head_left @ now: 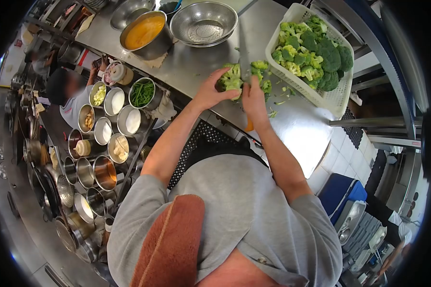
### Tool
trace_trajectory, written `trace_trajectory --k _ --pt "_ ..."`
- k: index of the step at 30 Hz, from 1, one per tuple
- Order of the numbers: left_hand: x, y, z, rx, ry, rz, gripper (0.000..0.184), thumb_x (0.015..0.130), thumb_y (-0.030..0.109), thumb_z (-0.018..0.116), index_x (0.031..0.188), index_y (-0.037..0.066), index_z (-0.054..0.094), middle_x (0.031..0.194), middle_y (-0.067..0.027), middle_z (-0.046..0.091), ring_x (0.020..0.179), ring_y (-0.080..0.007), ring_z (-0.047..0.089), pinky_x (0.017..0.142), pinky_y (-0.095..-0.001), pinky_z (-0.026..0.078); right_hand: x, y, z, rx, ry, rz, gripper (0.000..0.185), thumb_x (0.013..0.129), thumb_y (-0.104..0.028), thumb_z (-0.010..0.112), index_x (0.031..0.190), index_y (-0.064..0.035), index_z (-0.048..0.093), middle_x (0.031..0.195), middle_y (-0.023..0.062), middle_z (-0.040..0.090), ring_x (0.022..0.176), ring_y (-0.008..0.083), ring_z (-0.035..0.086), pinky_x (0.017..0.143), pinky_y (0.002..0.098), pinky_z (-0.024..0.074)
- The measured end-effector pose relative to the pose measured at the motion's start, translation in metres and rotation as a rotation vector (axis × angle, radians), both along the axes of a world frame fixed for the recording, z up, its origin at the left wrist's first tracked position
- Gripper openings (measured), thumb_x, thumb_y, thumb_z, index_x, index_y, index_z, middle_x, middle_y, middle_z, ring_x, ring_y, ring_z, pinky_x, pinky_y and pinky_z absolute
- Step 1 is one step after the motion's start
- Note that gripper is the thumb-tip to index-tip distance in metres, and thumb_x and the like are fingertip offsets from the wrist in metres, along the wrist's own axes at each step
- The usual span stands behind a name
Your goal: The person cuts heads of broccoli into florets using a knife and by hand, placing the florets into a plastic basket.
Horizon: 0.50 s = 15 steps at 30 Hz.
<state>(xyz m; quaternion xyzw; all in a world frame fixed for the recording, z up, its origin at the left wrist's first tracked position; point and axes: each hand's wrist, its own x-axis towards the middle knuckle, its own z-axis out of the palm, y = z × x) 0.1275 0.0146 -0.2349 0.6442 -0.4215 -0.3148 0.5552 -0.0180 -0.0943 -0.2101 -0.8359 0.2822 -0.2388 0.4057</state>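
Observation:
My left hand (214, 90) is wrapped round a head of broccoli (232, 79) on the steel counter (196, 67). Just to its right, my right hand (254, 99) grips a knife (244, 52) with an orange handle, its blade pointing away from me beside the broccoli. Cut broccoli pieces (260, 65) lie on the right side of the blade, with small green scraps (285, 91) scattered near them. At the upper right, a white plastic basket (316, 98) holds many green florets.
A steel colander (203, 23) and a pot of orange liquid (143, 32) stand at the counter's far side. Left are metal containers of ingredients, including chopped greens (142, 93). A person in a dark cap (57, 86) is beyond them. A metal frame (378, 123) stands right.

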Motion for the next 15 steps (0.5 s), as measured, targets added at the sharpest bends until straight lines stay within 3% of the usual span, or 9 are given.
trace_trajectory --k 2,4,6,8,10,11,12,14,15 --pt "0.003 0.001 0.003 0.004 -0.155 0.04 0.083 0.083 0.027 0.082 0.15 0.005 0.039 0.143 -0.0124 0.049 0.13 -0.0218 0.047 0.109 -0.0353 0.039 -0.002 -0.005 0.002 0.229 -0.02 -0.071 0.017 0.099 -0.011 0.051 0.112 -0.0012 0.045 0.077 0.0235 0.066 0.069 0.0415 0.066 0.064 0.0485 0.0497" --pt "0.013 -0.001 -0.001 0.012 0.227 0.066 0.085 0.081 0.043 0.08 0.147 0.003 0.044 0.146 -0.0171 0.047 0.133 -0.0241 0.046 0.112 -0.0351 0.035 -0.008 -0.006 0.001 0.18 -0.053 -0.083 0.016 0.1 -0.011 0.051 0.111 -0.0014 0.045 0.076 0.021 0.066 0.067 0.038 0.066 0.063 0.0461 0.0501" --pt "0.027 0.004 0.0 0.151 0.235 0.028 0.083 0.084 0.048 0.075 0.147 0.002 0.044 0.148 -0.0166 0.045 0.134 -0.0244 0.046 0.112 -0.0352 0.035 -0.014 -0.015 -0.001 0.128 -0.084 -0.096 0.015 0.1 -0.012 0.051 0.11 -0.0015 0.045 0.075 0.0184 0.067 0.065 0.0345 0.067 0.062 0.0437 0.0504" --pt "0.034 0.006 -0.001 0.294 0.241 -0.007 0.083 0.086 0.053 0.07 0.146 0.002 0.045 0.15 -0.0161 0.043 0.134 -0.0247 0.045 0.112 -0.0353 0.034 -0.016 -0.029 -0.002 0.032 -0.049 -0.197 0.014 0.1 -0.011 0.05 0.108 -0.0013 0.044 0.076 0.0178 0.067 0.066 0.0353 0.067 0.06 0.0436 0.05" --pt "0.039 0.007 -0.007 0.238 -0.074 0.062 0.083 0.09 0.06 0.061 0.146 0.001 0.044 0.15 -0.0165 0.043 0.136 -0.0247 0.044 0.113 -0.0349 0.033 -0.016 -0.024 0.012 0.031 -0.036 -0.153 0.014 0.1 -0.011 0.05 0.107 -0.0012 0.044 0.075 0.0181 0.066 0.066 0.036 0.067 0.06 0.0436 0.0501" --pt "0.04 0.006 -0.011 0.237 -0.077 0.059 0.083 0.09 0.06 0.061 0.146 0.001 0.044 0.15 -0.0165 0.043 0.136 -0.0247 0.044 0.113 -0.0349 0.033 -0.018 -0.021 0.017 0.027 -0.019 -0.113 0.014 0.1 -0.012 0.051 0.107 -0.0012 0.044 0.075 0.0183 0.066 0.066 0.0366 0.067 0.06 0.0435 0.0502" --pt "0.037 0.004 -0.01 0.212 0.01 0.05 0.081 0.091 0.059 0.059 0.145 0.0 0.045 0.15 -0.0168 0.044 0.137 -0.0251 0.042 0.113 -0.0347 0.032 -0.018 -0.016 0.017 0.024 -0.021 -0.118 0.014 0.1 -0.012 0.051 0.107 -0.0012 0.044 0.075 0.0183 0.066 0.066 0.0366 0.067 0.06 0.0435 0.0502" --pt "0.028 -0.002 -0.013 0.182 0.096 0.032 0.08 0.092 0.059 0.058 0.145 0.0 0.046 0.149 -0.0172 0.044 0.138 -0.0254 0.041 0.114 -0.0345 0.031 -0.016 0.001 0.01 0.017 -0.074 -0.011 0.014 0.098 -0.007 0.05 0.109 -0.0021 0.044 0.07 0.0266 0.06 0.068 0.0495 0.06 0.057 0.0547 0.0431" --pt "0.023 -0.004 -0.019 0.139 0.312 0.074 0.078 0.093 0.059 0.056 0.143 -0.001 0.047 0.148 -0.0182 0.045 0.137 -0.0264 0.042 0.114 -0.0345 0.03 -0.016 0.006 0.004 0.012 -0.075 -0.015 0.014 0.098 -0.007 0.05 0.109 -0.0021 0.044 0.07 0.0266 0.06 0.068 0.0495 0.06 0.057 0.0547 0.0431"
